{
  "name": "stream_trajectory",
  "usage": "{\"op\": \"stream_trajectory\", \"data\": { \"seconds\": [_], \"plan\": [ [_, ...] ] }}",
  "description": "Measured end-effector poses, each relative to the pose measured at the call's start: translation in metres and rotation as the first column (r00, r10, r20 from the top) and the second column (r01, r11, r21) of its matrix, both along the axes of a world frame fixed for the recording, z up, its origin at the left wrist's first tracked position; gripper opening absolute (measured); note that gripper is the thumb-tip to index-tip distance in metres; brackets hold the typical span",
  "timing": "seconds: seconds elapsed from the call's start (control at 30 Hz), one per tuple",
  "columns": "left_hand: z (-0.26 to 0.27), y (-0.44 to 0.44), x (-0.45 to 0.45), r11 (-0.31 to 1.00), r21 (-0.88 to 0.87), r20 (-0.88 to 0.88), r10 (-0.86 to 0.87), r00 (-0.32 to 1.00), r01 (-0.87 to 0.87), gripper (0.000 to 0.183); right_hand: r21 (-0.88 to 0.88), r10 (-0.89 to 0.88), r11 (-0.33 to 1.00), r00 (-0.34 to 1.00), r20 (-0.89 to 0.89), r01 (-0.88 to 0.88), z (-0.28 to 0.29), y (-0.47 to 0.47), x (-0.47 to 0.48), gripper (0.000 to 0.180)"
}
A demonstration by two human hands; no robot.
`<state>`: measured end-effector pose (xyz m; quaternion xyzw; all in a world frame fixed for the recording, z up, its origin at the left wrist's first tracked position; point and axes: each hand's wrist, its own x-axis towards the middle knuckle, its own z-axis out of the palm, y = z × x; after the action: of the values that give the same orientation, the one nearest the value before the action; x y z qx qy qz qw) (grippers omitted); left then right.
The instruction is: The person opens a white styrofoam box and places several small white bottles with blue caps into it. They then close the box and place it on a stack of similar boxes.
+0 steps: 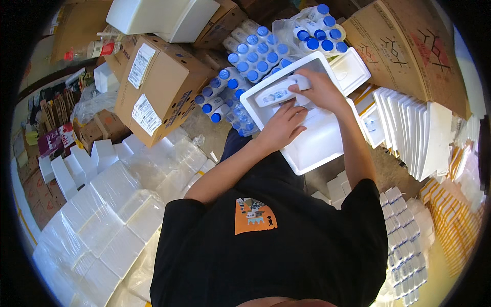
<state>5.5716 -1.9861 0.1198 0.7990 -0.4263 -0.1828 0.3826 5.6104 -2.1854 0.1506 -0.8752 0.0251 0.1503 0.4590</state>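
Note:
In front of me a white foam box (316, 147) stands tilted in the view, its top open. Inside its far end lies a white bottle or pouch with blue print (274, 94). My right hand (316, 86) reaches over the box's far end with thumb and fingers closed around the white item's right end. My left hand (284, 124) is inside the box just below that item, fingers bent, fingertips close to its lower edge; whether they touch it is not clear. Blue-capped white bottles (253, 57) in clear wrap stand beyond the box.
A cardboard carton with labels (153, 84) is at the left. Film-wrapped white foam boxes (107, 215) fill the lower left. Stacked white foam lids (410, 130) and a large carton (406, 46) stand at the right. Another white foam piece (351, 71) lies behind the box.

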Motion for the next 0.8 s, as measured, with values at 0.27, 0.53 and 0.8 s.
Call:
{"op": "stream_trajectory", "data": {
  "seconds": [0.27,0.53,0.8],
  "plan": [
    [0.01,0.004,0.003,0.998,0.025,-0.391,-0.037,0.92,0.05,0.043,-0.487,-0.003,0.873,0.999,-0.052,-0.023,-0.041,0.016,-0.004,0.031],
    [0.021,0.02,0.004,0.999,-0.039,0.133,0.009,0.991,-0.004,0.053,-0.591,-0.245,0.807,0.902,-0.356,-0.014,-0.059,0.014,0.004,0.032],
    [-0.003,0.037,0.001,0.992,-0.127,0.303,0.035,0.952,0.004,0.048,-0.227,-0.344,0.936,0.843,-0.414,0.27,-0.117,-0.011,0.004,0.056]
  ]
}}
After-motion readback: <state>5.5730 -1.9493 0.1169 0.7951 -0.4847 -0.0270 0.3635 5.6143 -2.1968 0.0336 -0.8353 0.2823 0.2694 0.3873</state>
